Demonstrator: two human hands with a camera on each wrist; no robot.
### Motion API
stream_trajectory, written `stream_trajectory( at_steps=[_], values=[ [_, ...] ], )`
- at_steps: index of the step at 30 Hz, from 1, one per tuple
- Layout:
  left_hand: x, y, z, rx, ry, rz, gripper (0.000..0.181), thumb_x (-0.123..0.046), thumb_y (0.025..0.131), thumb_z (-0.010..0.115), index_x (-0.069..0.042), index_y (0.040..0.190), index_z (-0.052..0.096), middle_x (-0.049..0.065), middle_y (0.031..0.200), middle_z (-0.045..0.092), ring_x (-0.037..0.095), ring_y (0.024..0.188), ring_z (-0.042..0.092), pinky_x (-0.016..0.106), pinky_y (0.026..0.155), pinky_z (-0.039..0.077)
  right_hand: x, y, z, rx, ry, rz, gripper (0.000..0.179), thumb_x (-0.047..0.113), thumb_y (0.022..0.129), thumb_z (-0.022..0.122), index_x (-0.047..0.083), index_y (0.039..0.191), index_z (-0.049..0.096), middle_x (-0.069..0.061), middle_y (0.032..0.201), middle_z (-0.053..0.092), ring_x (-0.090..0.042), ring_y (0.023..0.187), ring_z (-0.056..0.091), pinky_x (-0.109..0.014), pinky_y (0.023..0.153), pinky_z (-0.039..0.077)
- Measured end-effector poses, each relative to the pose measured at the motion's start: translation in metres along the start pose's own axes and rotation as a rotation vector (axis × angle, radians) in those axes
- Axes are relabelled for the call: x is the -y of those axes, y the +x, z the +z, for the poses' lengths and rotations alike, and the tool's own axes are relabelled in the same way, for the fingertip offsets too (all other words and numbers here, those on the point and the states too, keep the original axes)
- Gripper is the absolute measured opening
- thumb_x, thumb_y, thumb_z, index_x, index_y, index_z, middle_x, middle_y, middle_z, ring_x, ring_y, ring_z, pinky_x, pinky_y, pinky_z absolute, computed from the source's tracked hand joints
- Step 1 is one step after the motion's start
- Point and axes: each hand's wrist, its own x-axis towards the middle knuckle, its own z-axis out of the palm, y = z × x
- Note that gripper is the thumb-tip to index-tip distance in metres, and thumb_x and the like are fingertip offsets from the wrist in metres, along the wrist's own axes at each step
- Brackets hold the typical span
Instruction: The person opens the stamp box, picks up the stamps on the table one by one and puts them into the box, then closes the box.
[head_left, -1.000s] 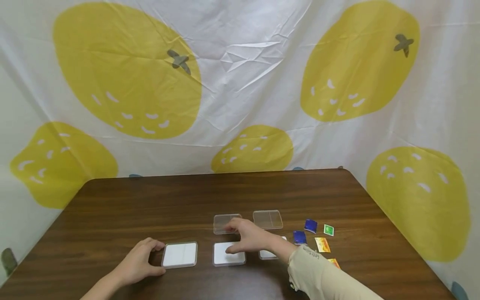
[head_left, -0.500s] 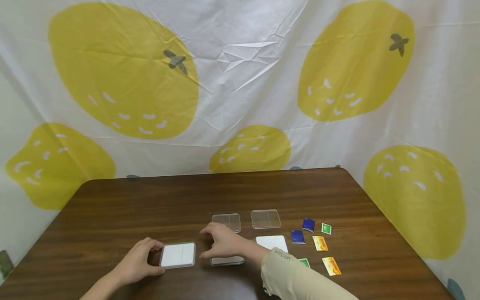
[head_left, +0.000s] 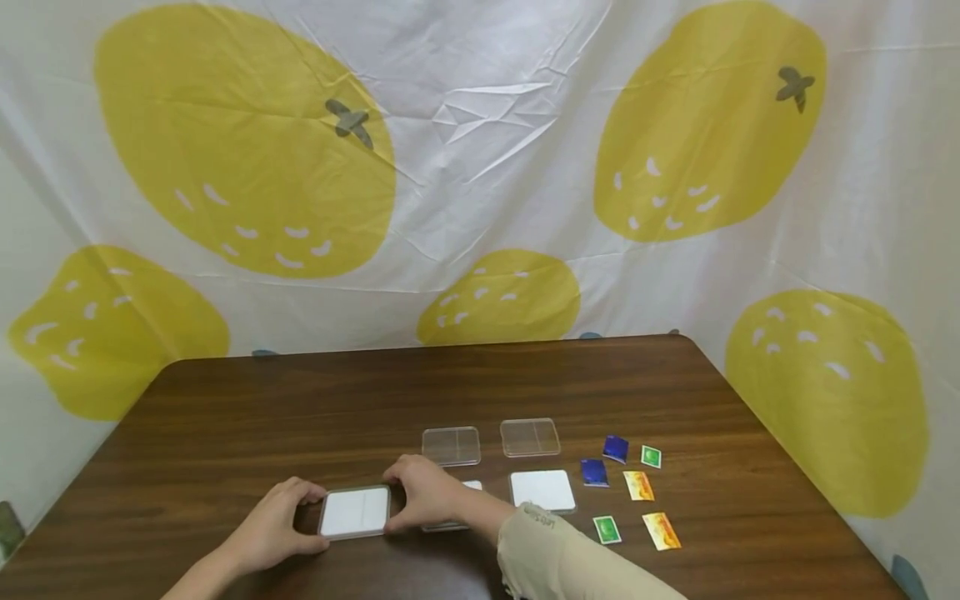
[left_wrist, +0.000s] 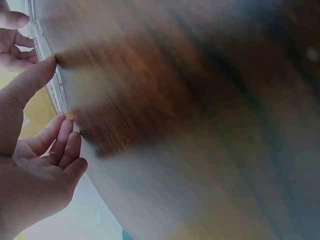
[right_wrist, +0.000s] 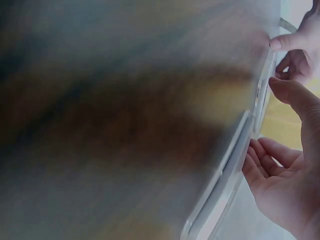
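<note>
A flat clear plastic case [head_left: 356, 512] with a white inside lies at the left of the row. My left hand [head_left: 272, 518] holds its left edge, thumb at the near corner and fingers at the far corner. At its right edge my right hand [head_left: 426, 493] grips it likewise, thumb near and fingers far. The left wrist view shows the thin edge of the case [left_wrist: 49, 75] between thumb and fingertips of the left hand [left_wrist: 40, 165]. A second white-filled case [head_left: 472, 485] is partly hidden under the right hand and forearm.
A third white-filled case [head_left: 542, 490] sits to the right. Behind are two clear lids, one left [head_left: 451, 447] and one right [head_left: 530, 437]. Small squares lie at the right: blue [head_left: 595, 473], green [head_left: 607, 530] and orange-yellow [head_left: 662, 531]. A lemon-print cloth [head_left: 480, 183] hangs behind the table.
My right hand has moved left from above the middle case to the right edge of the left case and taken hold there. My left hand stays at the left edge.
</note>
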Motion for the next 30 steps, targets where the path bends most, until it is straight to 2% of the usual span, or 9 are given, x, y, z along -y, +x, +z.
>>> stream_trajectory(
  at_steps=[4,9,14,23,30],
  values=[
    [0.001,0.000,-0.001,0.004,-0.011,0.009,0.056,-0.029,0.057,0.084,-0.001,0.100,0.060,0.002,0.092,0.056,0.019,0.088,0.053,0.038,0.076,0.045,0.007,0.003,0.001,0.008,-0.074,0.024,0.058,0.037,0.060,0.080,0.004,0.106,0.063,0.001,0.095,0.058,-0.008,0.088,0.052,-0.016,0.080,0.040],
    [0.003,0.000,-0.002,-0.005,-0.008,0.027,0.055,-0.028,0.057,0.084,-0.001,0.099,0.060,0.002,0.091,0.056,0.019,0.087,0.053,0.036,0.075,0.046,0.012,0.008,0.003,0.002,-0.132,0.016,0.053,0.038,0.058,0.080,0.008,0.099,0.066,0.004,0.088,0.058,-0.007,0.083,0.051,-0.013,0.075,0.039],
    [0.005,-0.001,-0.001,-0.024,-0.004,0.034,0.055,-0.028,0.056,0.084,-0.001,0.099,0.061,0.002,0.091,0.056,0.019,0.087,0.053,0.035,0.075,0.045,0.014,0.011,0.004,0.004,-0.126,0.002,0.052,0.037,0.055,0.081,0.007,0.095,0.065,0.004,0.083,0.056,-0.007,0.077,0.050,-0.013,0.071,0.040],
    [0.002,-0.003,0.001,-0.023,-0.006,0.005,0.055,-0.029,0.056,0.084,-0.003,0.098,0.061,0.001,0.091,0.056,0.019,0.088,0.052,0.037,0.076,0.044,0.012,0.010,0.004,0.024,-0.143,-0.026,0.055,0.040,0.056,0.079,0.007,0.097,0.064,0.004,0.087,0.059,-0.006,0.082,0.054,-0.014,0.075,0.041],
    [-0.001,-0.002,0.004,-0.028,-0.018,-0.044,0.055,-0.029,0.056,0.084,-0.004,0.098,0.061,0.000,0.092,0.056,0.019,0.091,0.051,0.041,0.079,0.043,0.007,0.007,0.002,0.017,-0.120,-0.046,0.054,0.038,0.056,0.079,0.007,0.098,0.065,0.005,0.087,0.059,-0.004,0.081,0.053,-0.011,0.073,0.040]
  ],
)
